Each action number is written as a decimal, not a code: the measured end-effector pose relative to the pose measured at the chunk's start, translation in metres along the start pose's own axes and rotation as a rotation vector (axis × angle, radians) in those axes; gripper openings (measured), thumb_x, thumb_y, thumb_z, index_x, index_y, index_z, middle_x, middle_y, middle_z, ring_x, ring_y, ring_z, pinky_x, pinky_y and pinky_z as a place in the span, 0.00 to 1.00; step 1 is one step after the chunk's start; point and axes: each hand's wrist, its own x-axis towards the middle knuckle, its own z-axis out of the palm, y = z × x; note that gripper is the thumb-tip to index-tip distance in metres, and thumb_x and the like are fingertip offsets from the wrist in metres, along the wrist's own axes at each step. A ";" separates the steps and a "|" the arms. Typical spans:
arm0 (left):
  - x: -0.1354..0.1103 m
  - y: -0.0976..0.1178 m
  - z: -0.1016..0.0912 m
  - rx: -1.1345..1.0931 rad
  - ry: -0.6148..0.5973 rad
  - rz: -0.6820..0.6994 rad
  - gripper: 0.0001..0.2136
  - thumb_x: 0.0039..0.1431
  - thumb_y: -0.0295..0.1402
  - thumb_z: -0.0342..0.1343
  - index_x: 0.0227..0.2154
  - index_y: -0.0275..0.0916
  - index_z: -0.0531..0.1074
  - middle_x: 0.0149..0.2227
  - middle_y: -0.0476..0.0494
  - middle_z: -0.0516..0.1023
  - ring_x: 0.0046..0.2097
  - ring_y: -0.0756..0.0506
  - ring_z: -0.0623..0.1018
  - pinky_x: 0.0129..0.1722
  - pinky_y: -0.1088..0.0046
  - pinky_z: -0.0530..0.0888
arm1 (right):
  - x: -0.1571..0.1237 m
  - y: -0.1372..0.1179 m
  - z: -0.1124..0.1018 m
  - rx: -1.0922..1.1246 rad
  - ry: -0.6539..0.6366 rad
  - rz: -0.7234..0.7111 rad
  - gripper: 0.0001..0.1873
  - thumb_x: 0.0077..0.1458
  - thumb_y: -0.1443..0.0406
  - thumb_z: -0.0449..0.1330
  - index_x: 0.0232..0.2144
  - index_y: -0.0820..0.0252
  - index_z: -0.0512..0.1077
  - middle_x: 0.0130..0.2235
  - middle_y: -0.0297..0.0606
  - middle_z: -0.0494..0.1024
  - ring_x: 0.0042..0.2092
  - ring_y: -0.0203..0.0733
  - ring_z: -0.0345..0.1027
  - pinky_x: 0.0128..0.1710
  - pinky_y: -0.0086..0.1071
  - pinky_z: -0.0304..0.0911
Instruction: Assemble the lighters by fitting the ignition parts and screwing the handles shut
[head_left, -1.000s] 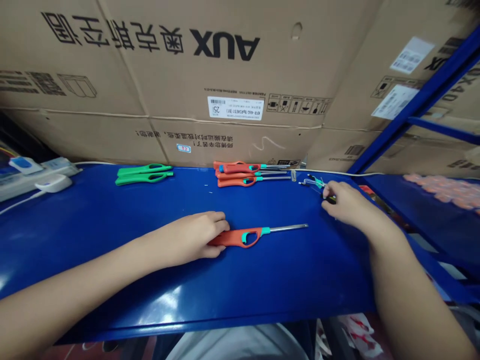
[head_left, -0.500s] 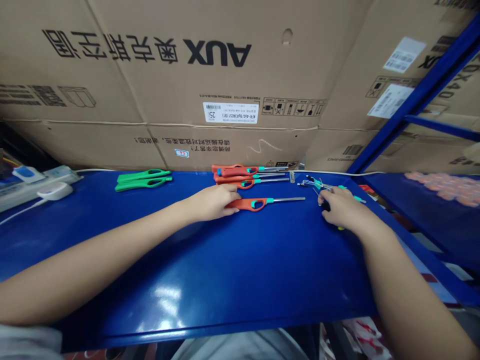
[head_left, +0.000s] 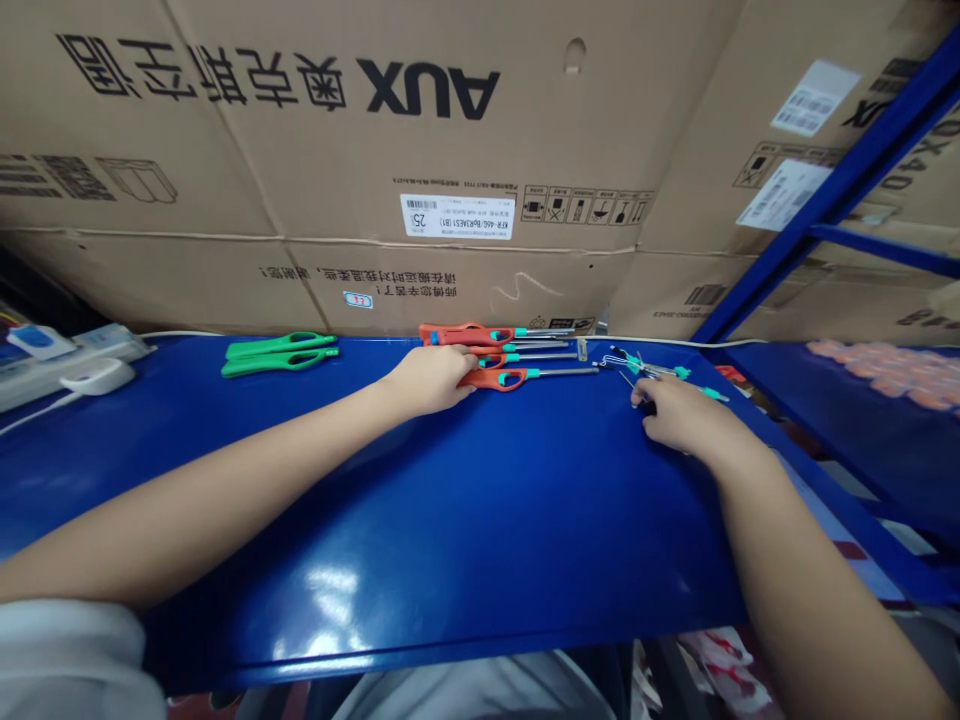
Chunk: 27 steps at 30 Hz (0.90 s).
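My left hand (head_left: 439, 380) is closed around the handle end of an orange long-nosed gas lighter (head_left: 491, 379), whose metal nozzle points right. Just behind it lies a small stack of similar orange-red lighters (head_left: 480, 338), partly hidden by my fingers. My right hand (head_left: 686, 412) is curled shut at the right of the table, its fingertips pinched on something dark and thin that I cannot make out. Beyond those fingers lies a loose group of metal rods and turquoise lighter parts (head_left: 637, 363).
Two green lighter shells (head_left: 281, 353) lie at the back left, near a white power strip (head_left: 112, 350) with a plug and cable. Cardboard (head_left: 300, 220) stands along the back of the blue table (head_left: 450, 540). A blue metal frame (head_left: 814, 215) rises at right, beside pinkish parts (head_left: 885, 375).
My left hand has pushed the orange lighter away from me, up close to the stack. My right hand has stayed nearly in place, moving slightly away, and its yellow-ended item no longer shows.
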 end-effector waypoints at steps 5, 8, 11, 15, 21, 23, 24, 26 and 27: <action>0.000 -0.002 -0.001 -0.011 0.022 0.012 0.13 0.64 0.36 0.54 0.47 0.41 0.78 0.48 0.38 0.82 0.51 0.36 0.80 0.44 0.65 0.77 | 0.003 0.004 0.004 0.000 0.025 0.001 0.17 0.44 0.72 0.60 0.39 0.56 0.74 0.45 0.44 0.74 0.46 0.51 0.71 0.38 0.36 0.63; -0.001 -0.003 0.001 -0.020 0.026 0.000 0.13 0.63 0.37 0.54 0.47 0.40 0.77 0.45 0.38 0.82 0.47 0.36 0.82 0.41 0.65 0.78 | 0.003 0.004 0.004 -0.005 0.030 0.017 0.17 0.45 0.71 0.60 0.40 0.56 0.74 0.46 0.46 0.74 0.47 0.53 0.71 0.39 0.37 0.64; -0.003 -0.004 0.003 -0.028 0.033 -0.008 0.13 0.61 0.38 0.55 0.44 0.39 0.78 0.43 0.39 0.83 0.44 0.37 0.82 0.39 0.67 0.78 | 0.002 0.002 0.002 -0.014 0.012 0.033 0.17 0.44 0.71 0.60 0.40 0.56 0.73 0.45 0.45 0.74 0.46 0.53 0.72 0.38 0.37 0.64; -0.004 -0.005 0.004 -0.046 0.041 -0.003 0.13 0.63 0.39 0.54 0.45 0.41 0.77 0.46 0.41 0.82 0.46 0.38 0.82 0.40 0.69 0.77 | 0.001 0.000 -0.001 -0.026 -0.014 0.051 0.17 0.44 0.72 0.59 0.39 0.55 0.72 0.45 0.45 0.73 0.47 0.53 0.72 0.37 0.37 0.64; -0.003 -0.002 0.004 -0.061 0.056 -0.024 0.13 0.61 0.38 0.55 0.44 0.38 0.78 0.51 0.38 0.80 0.47 0.38 0.81 0.40 0.68 0.77 | 0.001 -0.001 -0.002 -0.039 -0.019 0.054 0.16 0.46 0.71 0.60 0.40 0.55 0.72 0.46 0.46 0.73 0.48 0.55 0.72 0.38 0.38 0.64; -0.003 0.000 0.004 -0.065 0.057 -0.021 0.13 0.61 0.38 0.54 0.44 0.38 0.78 0.50 0.38 0.80 0.47 0.38 0.81 0.40 0.68 0.78 | 0.001 0.000 -0.001 -0.044 -0.008 0.045 0.15 0.47 0.70 0.60 0.40 0.56 0.72 0.46 0.46 0.73 0.49 0.56 0.71 0.40 0.39 0.65; -0.003 0.000 0.004 -0.066 0.057 -0.019 0.13 0.61 0.38 0.54 0.44 0.38 0.78 0.51 0.39 0.80 0.48 0.38 0.81 0.40 0.68 0.78 | 0.002 0.000 0.000 -0.048 0.001 0.041 0.15 0.48 0.69 0.60 0.41 0.56 0.72 0.46 0.47 0.73 0.50 0.57 0.70 0.41 0.40 0.65; -0.003 0.001 0.004 -0.068 0.059 -0.020 0.13 0.61 0.38 0.54 0.43 0.39 0.78 0.52 0.39 0.79 0.49 0.38 0.81 0.40 0.68 0.78 | 0.002 0.000 0.002 -0.058 0.028 0.034 0.14 0.51 0.66 0.59 0.42 0.57 0.73 0.47 0.49 0.72 0.52 0.60 0.68 0.44 0.42 0.65; -0.003 0.001 0.005 -0.068 0.062 -0.022 0.13 0.61 0.37 0.54 0.44 0.39 0.78 0.53 0.39 0.79 0.49 0.38 0.80 0.41 0.68 0.78 | 0.003 -0.001 0.004 -0.063 0.047 0.031 0.14 0.52 0.65 0.59 0.43 0.57 0.73 0.47 0.50 0.72 0.54 0.61 0.67 0.46 0.44 0.65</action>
